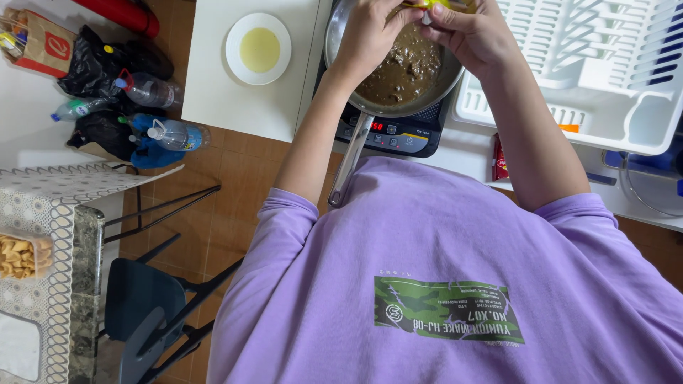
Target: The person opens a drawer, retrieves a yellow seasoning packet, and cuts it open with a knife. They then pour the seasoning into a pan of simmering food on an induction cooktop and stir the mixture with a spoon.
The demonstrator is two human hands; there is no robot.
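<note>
Both hands, left hand (370, 32) and right hand (469, 32), pinch a small yellow-green soft packet (427, 3) over the steel frying pan (409, 67); likely light, pliable, best gripped at edges.

The pan (434, 89) is shiny metal, the dish rack (605, 64) is white glossy plastic, the counter (213, 85) is smooth and matt.
</note>
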